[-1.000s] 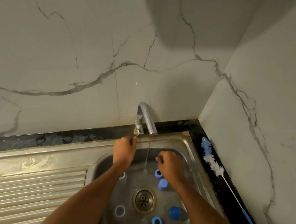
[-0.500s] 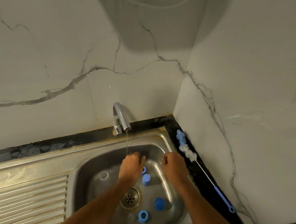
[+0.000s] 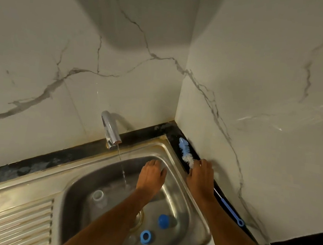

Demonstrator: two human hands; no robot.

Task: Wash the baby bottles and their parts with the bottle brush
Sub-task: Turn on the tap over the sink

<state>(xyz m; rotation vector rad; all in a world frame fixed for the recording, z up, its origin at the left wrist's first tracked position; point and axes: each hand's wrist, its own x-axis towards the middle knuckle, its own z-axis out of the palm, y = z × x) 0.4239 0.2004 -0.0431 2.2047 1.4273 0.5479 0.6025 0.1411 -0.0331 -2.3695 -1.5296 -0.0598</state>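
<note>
right hand [image 3: 200,176] on brush [image 3: 186,151] wire, grip unclear | left hand [image 3: 152,176] relaxed, over sink [image 3: 175,157] | tap [image 3: 110,129] running left of it | blue ring [image 3: 145,237], cap [image 3: 163,221] below wrist

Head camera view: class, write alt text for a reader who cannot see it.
A person's right hand reaches onto a bottle brush lying on the dark ledge beside a steel sink. The left hand hovers over the basin near the running tap; blue bottle parts lie below.

sink basin [image 3: 186,202]: blue cap [image 3: 163,221], blue ring [image 3: 145,237], perhaps clear bottle [image 3: 98,196] | black ledge [image 3: 32,165]: brush [image 3: 186,151]
</note>
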